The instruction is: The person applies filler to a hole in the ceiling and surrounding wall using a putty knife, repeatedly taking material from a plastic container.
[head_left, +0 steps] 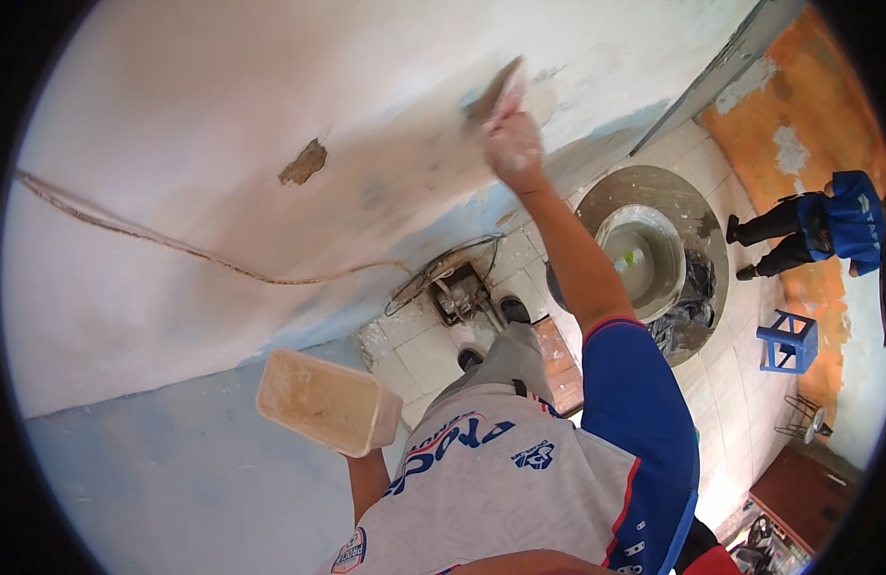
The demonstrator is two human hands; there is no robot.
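White wall [174,125] with a chipped brown patch [303,163] and a thin cable [155,240] running across; lower band painted pale blue. Pale tiled floor [424,355]. Round grey basin [654,249] on floor, blue stool [788,340] near it, orange peeling wall [798,86] beyond. Daylight, bright.

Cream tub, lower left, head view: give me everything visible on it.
The cream tub is a rectangular, open-topped container, plastic by its look, its outside smeared with pale, dried-looking filler. It is tilted, its side and bottom facing the camera, so the inside is hidden. The left hand sits beneath it and is covered by it; only the forearm shows, so the grip cannot be judged. It is held up beside the wall, where white meets pale blue, apparently without touching it.
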